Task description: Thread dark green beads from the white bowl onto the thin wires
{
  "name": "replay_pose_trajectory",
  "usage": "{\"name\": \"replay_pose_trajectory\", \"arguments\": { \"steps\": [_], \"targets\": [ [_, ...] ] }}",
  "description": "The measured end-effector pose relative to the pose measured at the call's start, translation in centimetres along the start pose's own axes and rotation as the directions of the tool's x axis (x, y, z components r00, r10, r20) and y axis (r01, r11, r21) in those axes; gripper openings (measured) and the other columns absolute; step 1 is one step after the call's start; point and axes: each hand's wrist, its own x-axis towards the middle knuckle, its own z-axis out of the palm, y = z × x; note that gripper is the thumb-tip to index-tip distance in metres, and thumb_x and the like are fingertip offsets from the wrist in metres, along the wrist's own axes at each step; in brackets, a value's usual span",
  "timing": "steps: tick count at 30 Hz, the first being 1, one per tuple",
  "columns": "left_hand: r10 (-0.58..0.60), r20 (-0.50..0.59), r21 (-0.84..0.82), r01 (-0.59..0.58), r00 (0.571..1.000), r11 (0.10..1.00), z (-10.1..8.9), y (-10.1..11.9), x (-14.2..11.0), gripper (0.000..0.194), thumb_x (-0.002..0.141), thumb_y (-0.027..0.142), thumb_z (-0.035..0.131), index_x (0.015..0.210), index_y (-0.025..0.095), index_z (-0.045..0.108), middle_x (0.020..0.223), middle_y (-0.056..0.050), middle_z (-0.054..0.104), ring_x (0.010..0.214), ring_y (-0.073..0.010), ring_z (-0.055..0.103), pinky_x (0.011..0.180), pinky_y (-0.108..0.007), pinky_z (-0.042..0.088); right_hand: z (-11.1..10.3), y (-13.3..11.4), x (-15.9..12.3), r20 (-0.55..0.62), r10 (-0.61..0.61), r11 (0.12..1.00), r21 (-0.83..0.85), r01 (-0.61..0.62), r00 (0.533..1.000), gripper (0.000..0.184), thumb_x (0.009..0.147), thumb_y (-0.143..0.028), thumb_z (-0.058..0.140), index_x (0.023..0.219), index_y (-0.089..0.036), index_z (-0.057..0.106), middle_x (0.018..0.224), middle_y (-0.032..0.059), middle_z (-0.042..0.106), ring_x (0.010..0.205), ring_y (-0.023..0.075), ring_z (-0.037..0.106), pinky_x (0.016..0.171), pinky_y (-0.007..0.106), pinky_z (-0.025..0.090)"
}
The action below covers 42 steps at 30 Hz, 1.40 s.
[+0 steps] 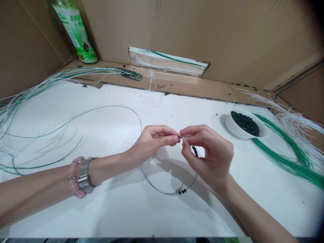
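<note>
My left hand point(158, 138) is closed in a pinch, with a small dark bead point(180, 137) at its fingertips. Facing it, my right hand point(207, 148) pinches the thin green cord point(162, 192) close to its tip, the fingertips of both hands almost touching. A short row of black beads point(195, 152) is strung on the cord by my right fingers. Lower on the hanging loop sit several loose black beads point(182, 191). From the loop the cord passes behind my left hand and runs off to the left.
A white bowl point(231, 126) of dark beads point(245, 123) stands at right, beside bundled green cords point(283, 162) and white strands point(291, 118). Beaded cords point(126, 73) lie at back left near a green bottle point(76, 33). Cardboard walls point(227, 40) enclose the white table point(121, 209).
</note>
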Motion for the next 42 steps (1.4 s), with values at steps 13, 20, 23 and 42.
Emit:
{"name": "replay_pose_trajectory", "arguments": {
  "steps": [13,20,23,42],
  "targets": [
    [-0.011,-0.012,0.03,0.012,1.0,0.999,0.3,0.5,-0.2,0.001,0.076,0.019,0.074,0.076,0.019,0.074,0.076,0.002,0.072,0.073,-0.0059,0.064,0.071,-0.015,0.05,-0.2,0.0,0.2,0.048,-0.12,0.98,-0.154,0.126,0.992,0.021,0.075,0.001,0.057,0.07,-0.019,0.053,0.08,0.0038,0.065,0.065,0.0113,0.061,0.053,0.023,0.052],
    [-0.016,-0.036,0.081,0.019,0.999,0.996,0.4,0.6,-0.3,0.003,0.076,0.02,0.073,0.077,0.017,0.072,0.078,0.001,0.072,0.077,-0.0078,0.066,0.075,-0.016,0.05,-0.1,0.3,0.0,0.057,-0.105,0.986,-0.124,0.112,0.993,0.019,0.077,0.0,0.059,0.073,-0.018,0.058,0.083,0.0044,0.066,0.068,0.0108,0.062,0.054,0.022,0.054],
    [-0.02,-0.056,0.075,0.024,0.998,0.997,0.4,0.5,-0.1,0.005,0.076,0.022,0.073,0.075,0.017,0.071,0.077,0.002,0.071,0.076,-0.0091,0.066,0.075,-0.019,0.05,-0.1,0.5,-0.3,0.059,-0.003,0.999,-0.033,0.005,0.998,0.017,0.077,-0.001,0.061,0.075,-0.018,0.06,0.087,0.005,0.066,0.072,0.0123,0.064,0.055,0.024,0.056],
    [0.058,-0.092,0.181,-0.041,0.994,0.983,0.6,1.1,-0.3,0.013,0.077,0.027,0.071,0.073,0.016,0.067,0.072,0.0,0.067,0.07,-0.01,0.062,0.07,-0.021,0.05,-0.1,0.0,0.1,0.075,0.302,0.941,0.138,-0.31,0.95,0.007,0.083,-0.015,0.063,0.078,-0.019,0.066,0.083,0.003,0.069,0.07,0.0132,0.065,0.047,0.021,0.054]
  ]
}}
